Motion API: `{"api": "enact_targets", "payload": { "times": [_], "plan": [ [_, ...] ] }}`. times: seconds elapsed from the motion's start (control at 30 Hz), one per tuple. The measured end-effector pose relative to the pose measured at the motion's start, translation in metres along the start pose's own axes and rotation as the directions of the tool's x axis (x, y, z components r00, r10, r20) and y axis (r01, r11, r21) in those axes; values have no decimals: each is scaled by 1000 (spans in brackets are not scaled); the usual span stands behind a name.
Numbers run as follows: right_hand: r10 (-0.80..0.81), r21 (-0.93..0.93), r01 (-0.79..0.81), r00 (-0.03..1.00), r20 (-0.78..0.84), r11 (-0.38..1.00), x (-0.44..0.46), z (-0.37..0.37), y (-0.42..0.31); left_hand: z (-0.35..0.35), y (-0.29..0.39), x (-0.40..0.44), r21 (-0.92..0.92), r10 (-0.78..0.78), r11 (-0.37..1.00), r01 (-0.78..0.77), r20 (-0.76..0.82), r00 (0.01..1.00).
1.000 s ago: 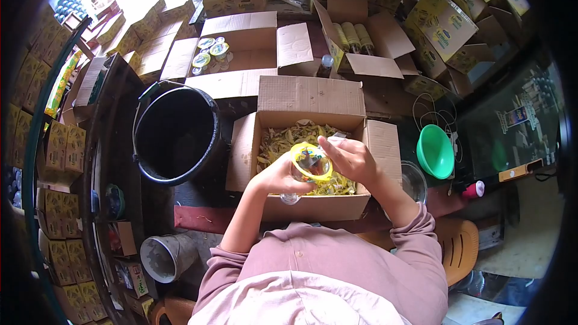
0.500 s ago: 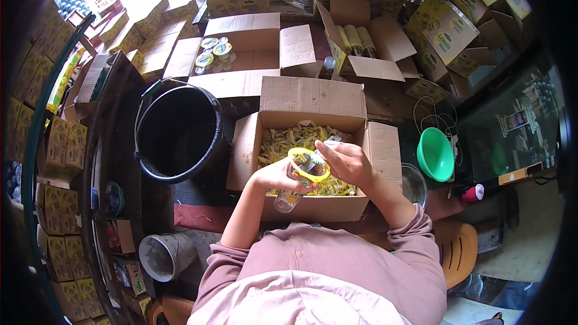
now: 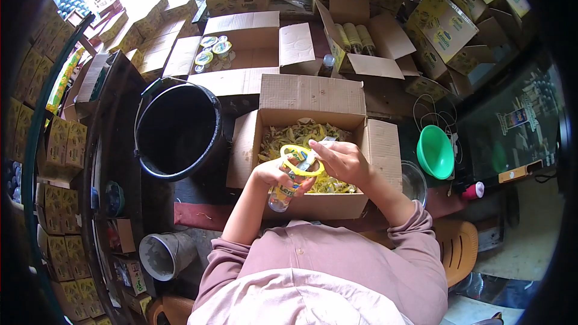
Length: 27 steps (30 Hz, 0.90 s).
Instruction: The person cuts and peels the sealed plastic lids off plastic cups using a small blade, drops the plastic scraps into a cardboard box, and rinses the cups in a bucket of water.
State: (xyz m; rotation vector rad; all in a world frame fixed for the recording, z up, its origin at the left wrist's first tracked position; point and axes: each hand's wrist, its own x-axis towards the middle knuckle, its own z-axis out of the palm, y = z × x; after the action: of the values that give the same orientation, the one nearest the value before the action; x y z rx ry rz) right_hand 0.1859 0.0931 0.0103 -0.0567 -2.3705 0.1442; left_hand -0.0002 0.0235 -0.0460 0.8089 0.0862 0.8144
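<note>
My left hand [image 3: 274, 173] is wrapped around a clear plastic jar [image 3: 280, 197] with a yellow rim and a printed label. The jar is tilted, its open mouth facing up toward me, and something silvery shows inside the mouth. Close to the rim, my right hand [image 3: 344, 161] is closed in a pinch. A small pale piece shows by its fingers, too small to name. Both hands are over an open cardboard box [image 3: 313, 91] holding many small yellow-wrapped pieces [image 3: 295, 135].
A black bucket [image 3: 178, 171] stands left of the box, a green bowl [image 3: 435, 151] to the right. Behind are a carton [image 3: 241, 79] with several lidded jars [image 3: 205, 58] and another carton [image 3: 376, 66] with yellow cylinders [image 3: 364, 40]. A grey bucket [image 3: 161, 256] is lower left.
The jar and my left hand have shifted slightly left, and the jar's label now faces more toward me. My right hand stays near the rim, still pinched.
</note>
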Motion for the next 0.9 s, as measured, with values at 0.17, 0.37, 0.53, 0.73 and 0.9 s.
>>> {"api": "enact_targets", "payload": {
  "times": [0.17, 0.37, 0.53, 0.73, 0.9],
  "plan": [
    [-11, -58, 7, 998, -69, 998, 5, 2, -2, 5, 22, -7, 248, -209, 937, 248, -175, 962],
    [-4, -145, -3, 999, -48, 989, 12, -7, 13, 30, 22, -2, 830, 466, 552, 81, -388, 796],
    [-13, -164, 11, 1000, -17, 986, 16, -8, 12, 43, 7, 18, 914, 696, 304, 268, -405, 592],
    [-26, -174, 17, 998, -48, 985, 16, -12, 13, 45, 10, 18, 917, 715, 255, 306, -392, 579],
    [-26, -177, 20, 999, -31, 984, 13, -13, 13, 48, 14, 19, 919, 670, 265, 292, -394, 629]
  ]
}}
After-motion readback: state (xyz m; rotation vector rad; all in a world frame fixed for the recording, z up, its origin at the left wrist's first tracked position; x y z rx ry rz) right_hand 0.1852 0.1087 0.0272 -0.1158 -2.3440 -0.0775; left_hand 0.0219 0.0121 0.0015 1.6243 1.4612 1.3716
